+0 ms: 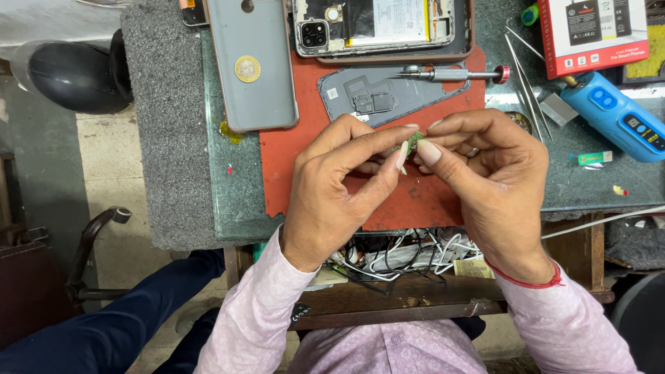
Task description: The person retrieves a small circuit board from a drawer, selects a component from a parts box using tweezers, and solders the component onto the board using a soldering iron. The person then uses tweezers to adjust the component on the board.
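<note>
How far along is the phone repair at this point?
Done: the opened phone lies with its insides exposed, and its grey back cover is off on the red mat. In hand: left hand and right hand pinch a small green board. Left: that part is not refitted, the cover is off, and the screwdriver lies idle.

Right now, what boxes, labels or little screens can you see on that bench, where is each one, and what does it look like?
Red box: top right corner, rectangular, red with a dark panel and white base strip.
Blue tool: right side below the box, rounded blue body with a small dark screen.
Battery label: in the opened phone at top centre, white rectangle, yellow edge.
Round sticker: on the grey phone back at top left, gold disc.
Small label: right of the hands, green and white strip.
</note>
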